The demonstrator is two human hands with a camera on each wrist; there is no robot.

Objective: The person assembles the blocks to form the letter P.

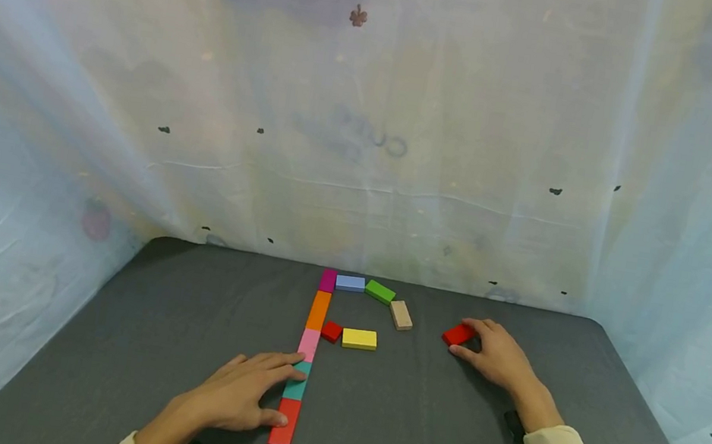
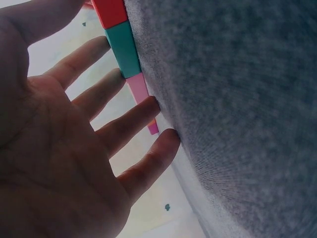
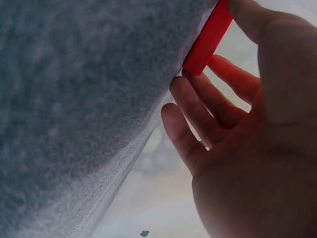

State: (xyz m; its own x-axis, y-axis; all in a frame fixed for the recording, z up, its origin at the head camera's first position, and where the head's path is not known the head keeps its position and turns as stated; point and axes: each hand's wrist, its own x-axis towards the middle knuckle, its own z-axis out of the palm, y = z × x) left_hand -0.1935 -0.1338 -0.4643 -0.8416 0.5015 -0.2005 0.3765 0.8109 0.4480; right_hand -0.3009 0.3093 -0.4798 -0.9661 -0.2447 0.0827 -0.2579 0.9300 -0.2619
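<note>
A straight column of flat blocks runs away from me in the head view: red block (image 1: 284,426), teal block (image 1: 294,388), pink block (image 1: 308,344), orange block (image 1: 318,310) and magenta block (image 1: 328,280). My left hand (image 1: 240,393) lies along its left side with fingers extended, fingertips at the teal and pink blocks and thumb at the red one. In the left wrist view the fingers (image 2: 133,121) are spread and straight. Off to the right, my right hand (image 1: 498,354) pinches another red block (image 1: 458,335) between thumb and fingers, low at the cloth; this block (image 3: 208,39) shows in the right wrist view.
Right of the column's far end sit a blue block (image 1: 350,283), a green block (image 1: 380,292) and a bare wood block (image 1: 400,315), in a curve. Nearer are a small red block (image 1: 332,331) and a yellow block (image 1: 359,339). Pale curtains (image 1: 409,145) surround the grey table (image 1: 191,305).
</note>
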